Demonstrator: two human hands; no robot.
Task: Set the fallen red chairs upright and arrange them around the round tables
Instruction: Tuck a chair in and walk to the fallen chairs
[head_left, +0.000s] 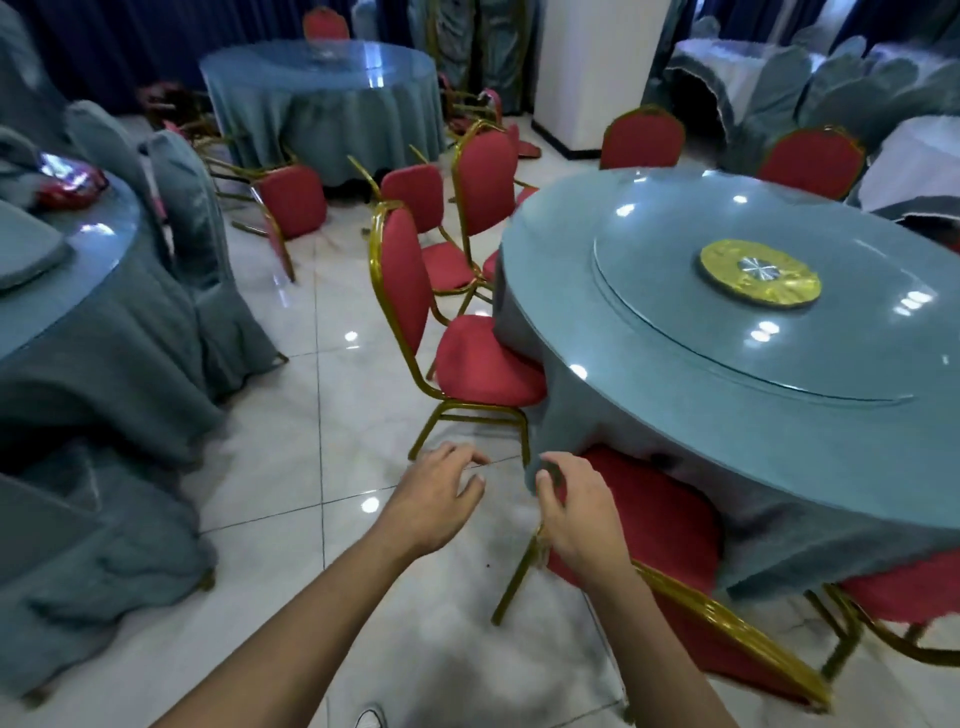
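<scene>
A round table (727, 364) with a blue cloth and a glass turntable fills the right half. A red chair (665, 519) with a gold frame stands upright right below me, its seat tucked under the cloth. My right hand (576, 514) rests on that chair's front corner by the hanging cloth edge; whether it grips is unclear. My left hand (441, 493) hovers beside it, fingers apart, holding nothing. Another upright red chair (415, 291) stands at the table's left side. Beyond it, fallen red chairs (291, 200) lie tipped on the tiled floor.
A second blue round table (322, 98) stands at the back with tipped chairs beside it. A third table (62, 291) with blue-covered chairs (192, 208) is on the left. A white pillar (587, 73) rises at the back. Open tiled floor lies between the tables.
</scene>
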